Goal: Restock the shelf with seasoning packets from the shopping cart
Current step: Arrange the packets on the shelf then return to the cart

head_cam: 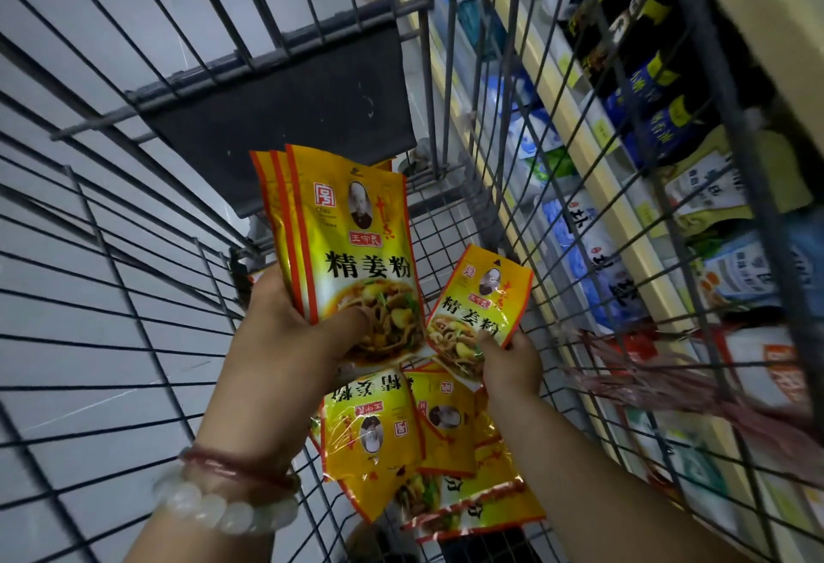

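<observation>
View down into a wire shopping cart point(133, 304), its grey mesh walls filling most of the frame, with a dark folded flap point(285, 125) at the far end. To the right, through the mesh, stands a shelf point(579, 148) stocked with blue, white and dark packets, their labels too blurred to read. Loose yellow seasoning packets point(379, 428) lie overlapping on the cart floor, beneath the forearms. The left hand point(285, 335) grips a fanned stack of packets point(352, 246), apparently three, held upright, thumb across the front one. The right hand point(510, 362) pinches a single packet point(479, 308) by its lower edge, tilted, just beside the stack. White bead and red cord bracelets point(223, 500) circle the left wrist.
</observation>
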